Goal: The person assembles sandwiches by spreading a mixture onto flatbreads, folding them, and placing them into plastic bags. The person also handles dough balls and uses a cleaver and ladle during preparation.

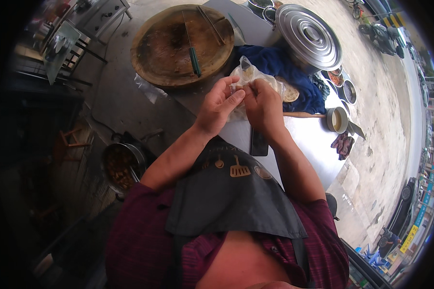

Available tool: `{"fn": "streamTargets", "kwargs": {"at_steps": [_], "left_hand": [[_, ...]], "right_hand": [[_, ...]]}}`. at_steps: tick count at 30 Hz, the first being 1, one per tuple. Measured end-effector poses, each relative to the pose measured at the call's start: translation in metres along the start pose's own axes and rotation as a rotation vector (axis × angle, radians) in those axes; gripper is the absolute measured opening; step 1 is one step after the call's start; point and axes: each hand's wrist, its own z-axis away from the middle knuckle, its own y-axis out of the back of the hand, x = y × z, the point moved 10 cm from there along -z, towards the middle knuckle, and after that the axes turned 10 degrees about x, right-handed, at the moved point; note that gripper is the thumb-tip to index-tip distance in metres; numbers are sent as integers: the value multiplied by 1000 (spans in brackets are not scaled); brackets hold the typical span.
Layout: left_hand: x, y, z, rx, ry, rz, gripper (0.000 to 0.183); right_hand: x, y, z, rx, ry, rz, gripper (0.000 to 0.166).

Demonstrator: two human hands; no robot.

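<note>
My left hand (218,103) and my right hand (264,103) meet over a thin translucent plastic bag (251,72), and the fingers of both pinch its near part. Something light brown shows inside the bag. Just right of the bag, a round flatbread (289,91) lies against a dark blue cloth (275,63). On the round wooden chopping block (159,47), beyond my left hand, rest a knife with a green handle (194,62) and a pair of chopsticks (211,26). A black phone (259,143) lies on the metal table below my right wrist.
A large lidded aluminium pot (308,36) stands at the back right. A wooden rolling pin (303,115), a bowl (337,120), a cleaver blade (356,130) and a crumpled cloth (343,145) lie on the right of the metal table (303,144). A pot of stew (121,168) stands at lower left.
</note>
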Motion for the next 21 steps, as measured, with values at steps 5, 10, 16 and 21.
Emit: {"fn": "streamTargets", "kwargs": {"at_steps": [5,10,16,21], "left_hand": [[-15,-1,-12,51,98,199,48],[-15,1,-19,69,166,209,32],[-9,-5,-17,66,151,207,41],[-9,-7,-7,54,155,238,54]], "right_hand": [[-38,-15,22,45,390,271,12],[-52,-11,43,81,572,133,24],[-17,-9,33,76,203,-79,28],[24,-16,28,33,-185,-212,27]]}}
